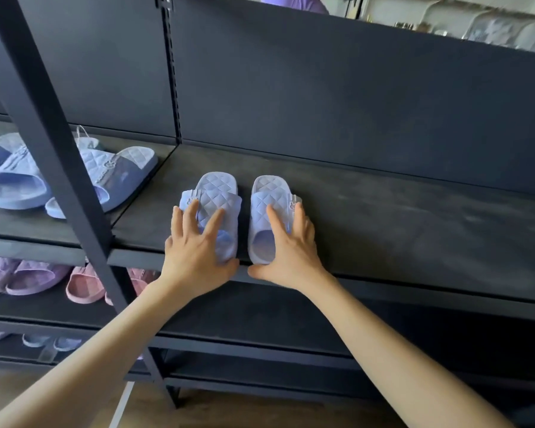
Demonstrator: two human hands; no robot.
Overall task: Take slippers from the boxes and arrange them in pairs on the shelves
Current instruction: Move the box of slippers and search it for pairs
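Pale-blue quilted pair on the dark shelf (399, 217), one shoe under each hand. The left hand (195, 251) lies flat on the left slipper (213, 193) and the right hand (288, 251) on the right slipper (264, 193). Fingers are spread, nothing gripped, thumbs against the heels. Looks like the squaring-up step to me, so I'd nudge both heels level with even pressure and close the small gap between them, toes toward the back panel (352, 103). Heels sit right at the shelf's front lip by the thumbs, so push in, not out. Loads of bare shelf beyond the right hand. Past the left hand, a slanted post (53, 140) and more blue slippers (16, 183) crowd things.
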